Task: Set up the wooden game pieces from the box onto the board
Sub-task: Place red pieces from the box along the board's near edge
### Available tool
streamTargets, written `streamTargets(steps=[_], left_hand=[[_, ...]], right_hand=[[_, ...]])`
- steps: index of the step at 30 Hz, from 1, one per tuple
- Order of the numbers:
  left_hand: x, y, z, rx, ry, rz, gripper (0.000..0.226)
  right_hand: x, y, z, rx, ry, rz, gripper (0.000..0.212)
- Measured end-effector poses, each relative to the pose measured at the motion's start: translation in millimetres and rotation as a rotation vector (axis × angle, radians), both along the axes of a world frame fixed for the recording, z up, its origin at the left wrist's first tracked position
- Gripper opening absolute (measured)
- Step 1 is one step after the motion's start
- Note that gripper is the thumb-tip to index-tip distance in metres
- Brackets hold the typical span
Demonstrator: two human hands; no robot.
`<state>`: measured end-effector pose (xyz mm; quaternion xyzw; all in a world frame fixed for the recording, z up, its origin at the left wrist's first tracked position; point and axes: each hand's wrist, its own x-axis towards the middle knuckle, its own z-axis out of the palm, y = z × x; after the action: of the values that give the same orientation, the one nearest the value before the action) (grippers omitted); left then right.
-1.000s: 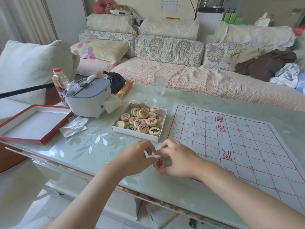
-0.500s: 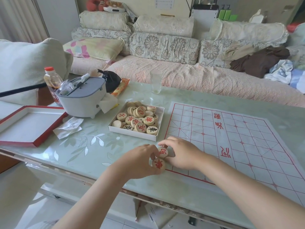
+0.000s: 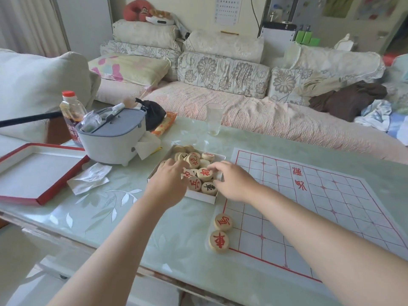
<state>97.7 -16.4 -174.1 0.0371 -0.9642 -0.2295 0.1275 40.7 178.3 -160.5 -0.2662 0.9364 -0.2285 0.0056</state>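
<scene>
- Head view: the white box [image 3: 199, 198] sits mid-frame on the green desk [image 3: 106, 208], just left of the board [image 3: 320, 206], and is heaped with round wooden pieces [image 3: 204, 174].
- The left hand [image 3: 166, 184] reaches in from the lower left, its fingers [image 3: 176, 167] lying over the pieces; I cannot tell whether they hold one.
- The right hand [image 3: 231, 182] is over the box's right rim, fingers bent onto the pieces; I cannot tell their grip either.
- A placed piece [image 3: 223, 221] and a second placed piece [image 3: 219, 241] lie on the board's lower-left edge, one just below the other.
</scene>
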Motion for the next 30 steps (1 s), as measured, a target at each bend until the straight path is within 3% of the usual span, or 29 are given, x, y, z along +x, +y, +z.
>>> streamTargets(steps=[10,16,25,30], left_hand=[[-16.0,3.6,-13.1,-0.221,-0.064,-0.115,0.033],[-21.4,10.5,-10.3,-0.157,-0.125,-0.101,0.036],[-17.4,28.7,10.1,-0.164,-0.018,-0.027,0.016],[-15.7,47.7,18.1,0.158,0.041,-0.027,0.014]], right_hand=[[-45.5,-24.2,-10.3,0.138,0.005,0.068,0.045],[-39.6,-10.2,2.7,0.035,-0.002,-0.006,0.059],[-9.1,61.7,7.9,0.053,-0.062,-0.087,0.046],[13.5,73.4,-12.2,0.100,-0.176,0.000,0.054]])
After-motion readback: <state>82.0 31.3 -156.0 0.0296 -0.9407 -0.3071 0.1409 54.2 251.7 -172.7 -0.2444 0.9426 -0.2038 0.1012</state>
